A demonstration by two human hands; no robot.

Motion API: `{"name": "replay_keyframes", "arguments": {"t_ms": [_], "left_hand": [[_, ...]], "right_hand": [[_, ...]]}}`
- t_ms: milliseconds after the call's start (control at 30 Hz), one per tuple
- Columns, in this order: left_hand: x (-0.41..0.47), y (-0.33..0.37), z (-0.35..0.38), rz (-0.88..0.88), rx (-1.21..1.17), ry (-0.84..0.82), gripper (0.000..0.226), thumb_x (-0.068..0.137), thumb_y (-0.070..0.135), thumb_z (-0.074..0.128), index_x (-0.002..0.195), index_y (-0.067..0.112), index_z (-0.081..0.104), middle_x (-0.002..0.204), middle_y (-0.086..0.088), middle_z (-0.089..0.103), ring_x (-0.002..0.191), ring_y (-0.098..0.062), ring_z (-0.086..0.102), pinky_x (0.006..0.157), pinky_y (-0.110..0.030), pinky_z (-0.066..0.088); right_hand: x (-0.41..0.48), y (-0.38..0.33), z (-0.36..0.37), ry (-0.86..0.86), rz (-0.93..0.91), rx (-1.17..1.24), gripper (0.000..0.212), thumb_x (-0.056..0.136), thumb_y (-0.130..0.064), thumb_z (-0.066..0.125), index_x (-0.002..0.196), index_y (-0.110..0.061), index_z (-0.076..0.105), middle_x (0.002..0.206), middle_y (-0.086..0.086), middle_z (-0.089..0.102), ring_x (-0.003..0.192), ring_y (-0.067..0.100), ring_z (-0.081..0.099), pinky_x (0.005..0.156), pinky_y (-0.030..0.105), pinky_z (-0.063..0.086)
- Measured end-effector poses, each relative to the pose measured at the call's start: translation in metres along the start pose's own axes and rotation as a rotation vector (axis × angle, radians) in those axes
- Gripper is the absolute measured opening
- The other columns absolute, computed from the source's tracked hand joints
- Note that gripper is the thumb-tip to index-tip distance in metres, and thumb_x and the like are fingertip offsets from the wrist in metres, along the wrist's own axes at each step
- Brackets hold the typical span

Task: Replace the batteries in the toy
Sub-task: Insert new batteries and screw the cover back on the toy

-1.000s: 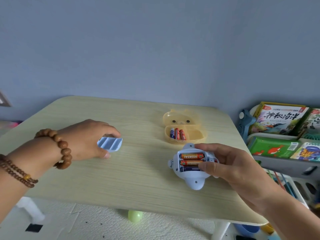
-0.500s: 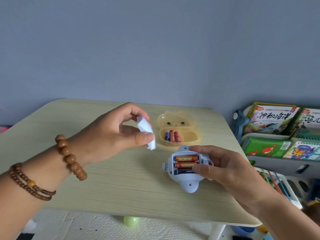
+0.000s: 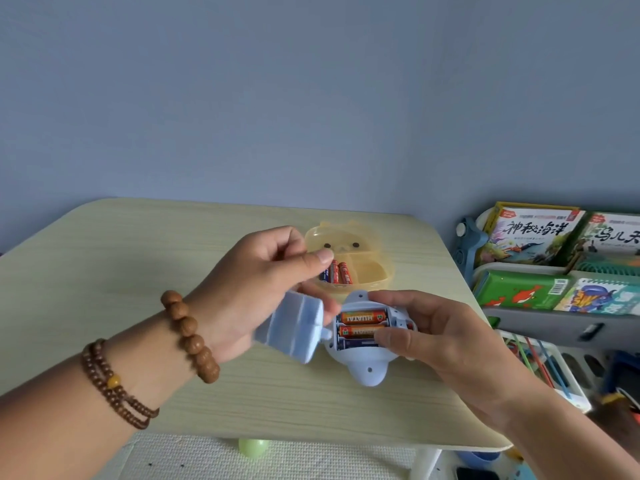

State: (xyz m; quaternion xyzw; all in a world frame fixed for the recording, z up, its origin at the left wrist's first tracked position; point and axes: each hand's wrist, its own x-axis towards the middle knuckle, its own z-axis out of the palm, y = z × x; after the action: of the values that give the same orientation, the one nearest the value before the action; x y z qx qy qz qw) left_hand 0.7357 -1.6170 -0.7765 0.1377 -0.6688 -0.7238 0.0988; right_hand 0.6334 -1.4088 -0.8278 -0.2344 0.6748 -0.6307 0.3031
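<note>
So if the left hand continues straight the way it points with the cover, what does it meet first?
Most likely the toy: the cover in the left hand already nearly touches its open battery bay, though depth is hard to judge.

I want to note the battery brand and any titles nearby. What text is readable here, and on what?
"HUATAI", upside down: top battery in the toy.
"神秘海洋": left book on the shelf.
"鸟儿天", cut off: neighbouring book.
Tray batteries, lower books: too small.

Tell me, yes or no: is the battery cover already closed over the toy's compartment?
No: the left hand holds the battery cover beside the toy, whose open compartment shows three batteries.
</note>
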Motion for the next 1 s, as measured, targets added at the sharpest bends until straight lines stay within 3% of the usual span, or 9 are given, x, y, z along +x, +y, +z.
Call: {"name": "replay_keyframes", "arguments": {"t_ms": [133, 233, 333, 500, 633, 700, 767, 867, 1000], "left_hand": [[0.008, 0.0, 0.009, -0.192, -0.067, 0.085, 0.026, 0.088, 0.017, 0.073, 0.082, 0.008, 0.05, 0.068, -0.01, 0.05, 0.04, -0.019, 0.055, 0.037, -0.019, 0.044], [0.017, 0.003, 0.012, -0.411, -0.194, 0.067, 0.03, 0.093, 0.035, 0.066, 0.091, 0.006, 0.059, 0.067, -0.011, 0.066, 0.04, -0.017, 0.061, 0.036, -0.019, 0.049], [0.022, 0.005, 0.005, -0.59, -0.375, -0.015, 0.033, 0.094, 0.038, 0.063, 0.094, 0.005, 0.061, 0.064, -0.014, 0.067, 0.044, -0.02, 0.063, 0.039, -0.024, 0.055], [0.025, 0.008, -0.012, -0.62, -0.585, -0.095, 0.042, 0.073, 0.027, 0.075, 0.1, -0.003, 0.062, 0.08, -0.016, 0.057, 0.064, -0.019, 0.056, 0.053, -0.024, 0.057], [0.022, -0.002, -0.028, -0.583, -0.59, -0.113, 0.088, 0.046, 0.006, 0.098, 0.125, -0.006, 0.061, 0.092, -0.024, 0.062, 0.075, -0.023, 0.058, 0.061, -0.028, 0.057], [0.021, -0.008, -0.032, -0.585, -0.559, -0.105, 0.097, 0.038, 0.004, 0.101, 0.126, -0.012, 0.062, 0.097, -0.026, 0.062, 0.077, -0.024, 0.061, 0.06, -0.031, 0.058], [0.019, -0.01, -0.032, -0.58, -0.484, -0.118, 0.095, 0.032, 0.008, 0.103, 0.118, -0.012, 0.067, 0.104, -0.025, 0.067, 0.084, -0.025, 0.065, 0.068, -0.032, 0.062], [0.016, -0.011, -0.032, -0.571, -0.315, -0.179, 0.083, 0.03, 0.018, 0.104, 0.105, -0.003, 0.077, 0.12, -0.017, 0.073, 0.094, -0.022, 0.072, 0.098, -0.032, 0.053], [0.017, -0.01, -0.022, -0.532, -0.355, -0.129, 0.037, 0.069, 0.02, 0.081, 0.096, -0.005, 0.079, 0.119, -0.021, 0.073, 0.093, -0.023, 0.074, 0.09, -0.029, 0.059]], "right_hand": [[0.001, 0.001, -0.001, -0.006, -0.001, -0.012, 0.041, 0.079, -0.004, 0.076, 0.118, -0.015, 0.073, 0.108, 0.008, 0.08, 0.097, 0.019, 0.075, 0.073, 0.017, 0.055], [0.001, 0.001, 0.0, -0.004, -0.002, -0.007, 0.041, 0.08, -0.004, 0.076, 0.119, -0.015, 0.072, 0.109, 0.007, 0.08, 0.101, 0.022, 0.075, 0.079, 0.021, 0.057], [0.001, 0.001, 0.0, 0.002, 0.006, -0.006, 0.041, 0.08, -0.004, 0.076, 0.119, -0.015, 0.072, 0.109, 0.007, 0.079, 0.104, 0.024, 0.075, 0.09, 0.03, 0.058], [0.0, 0.001, -0.001, -0.001, 0.012, -0.021, 0.039, 0.085, -0.002, 0.073, 0.122, -0.016, 0.071, 0.112, 0.006, 0.079, 0.107, 0.023, 0.074, 0.096, 0.034, 0.056], [0.0, 0.002, -0.002, -0.007, 0.008, -0.029, 0.039, 0.086, -0.002, 0.073, 0.122, -0.016, 0.071, 0.112, 0.005, 0.079, 0.107, 0.023, 0.074, 0.096, 0.033, 0.057], [0.0, 0.003, -0.002, -0.011, 0.003, -0.027, 0.039, 0.086, -0.002, 0.073, 0.123, -0.016, 0.07, 0.112, 0.005, 0.079, 0.107, 0.022, 0.074, 0.094, 0.031, 0.058], [0.001, 0.003, -0.002, -0.012, 0.0, -0.027, 0.04, 0.086, -0.003, 0.073, 0.123, -0.016, 0.07, 0.112, 0.005, 0.079, 0.107, 0.021, 0.074, 0.093, 0.029, 0.058], [0.001, 0.003, -0.003, -0.013, -0.004, -0.018, 0.039, 0.085, -0.002, 0.074, 0.121, -0.016, 0.071, 0.111, 0.006, 0.079, 0.106, 0.022, 0.074, 0.094, 0.029, 0.059], [0.001, 0.004, -0.003, -0.009, -0.003, -0.013, 0.039, 0.085, -0.001, 0.074, 0.121, -0.016, 0.071, 0.111, 0.006, 0.079, 0.106, 0.022, 0.074, 0.094, 0.029, 0.059]]}}
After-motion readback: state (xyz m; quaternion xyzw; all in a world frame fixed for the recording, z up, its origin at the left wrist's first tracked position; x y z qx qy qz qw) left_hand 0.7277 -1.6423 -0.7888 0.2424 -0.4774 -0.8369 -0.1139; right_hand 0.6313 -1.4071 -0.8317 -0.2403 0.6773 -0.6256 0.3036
